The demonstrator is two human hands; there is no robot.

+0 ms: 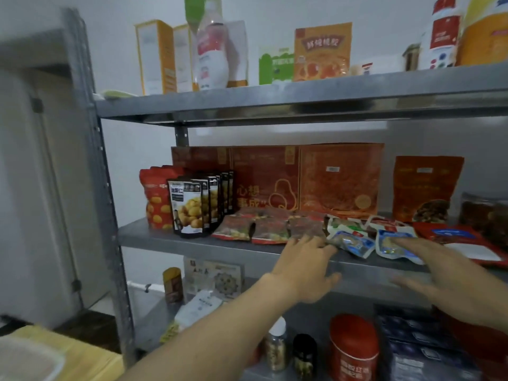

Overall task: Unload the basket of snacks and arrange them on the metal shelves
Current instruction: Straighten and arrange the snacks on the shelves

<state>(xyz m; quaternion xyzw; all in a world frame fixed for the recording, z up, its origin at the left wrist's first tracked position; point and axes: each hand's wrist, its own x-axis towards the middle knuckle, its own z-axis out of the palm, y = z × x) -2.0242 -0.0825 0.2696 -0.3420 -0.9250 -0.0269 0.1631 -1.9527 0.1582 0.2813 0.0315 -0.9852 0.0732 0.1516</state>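
Left hand (305,268) and right hand (453,281) both lie spread on the blue packets (354,244), so I'd slide them squarely back from the shelf edge (220,251)

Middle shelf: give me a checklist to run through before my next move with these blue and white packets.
1. Left hand free: ok, open, fingers at the shelf edge.
2. Right hand free: ok, open, fingertips on a blue and white packet.
3. Packets set back from the front edge of the middle shelf: not ok, they lie right at it.
4. Standing chestnut pouches upright: ok.
5. Basket within reach: cannot tell, not in view.
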